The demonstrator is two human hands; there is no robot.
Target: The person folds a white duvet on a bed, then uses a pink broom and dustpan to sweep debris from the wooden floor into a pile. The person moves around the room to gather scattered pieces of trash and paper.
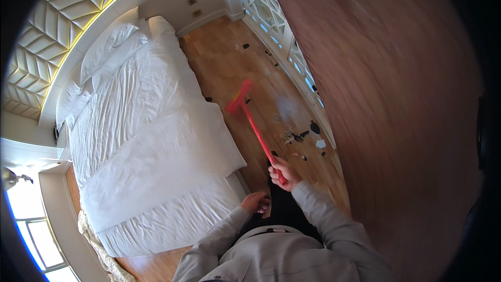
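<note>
My right hand (285, 173) is wrapped around the upper end of a red broom handle (256, 129). The red broom head (238, 98), blurred, is over the wood floor (223, 59) beside the bed, with a small dark scrap (247, 101) next to it. Low by my thigh, my left hand (256, 202) hangs with loosely curled fingers, and nothing shows in it. To the right of the handle lies a heap of debris (291, 136) with dark pieces, a black oval object (314, 127) and a white scrap (320, 143).
A bed with white bedding (156, 125) and pillows (111, 47) fills the left. White lattice panels (266, 8) line the floor's right edge. A large blurred brown surface (399, 106) covers the right side of the view. More dark scraps (245, 46) lie farther up the floor.
</note>
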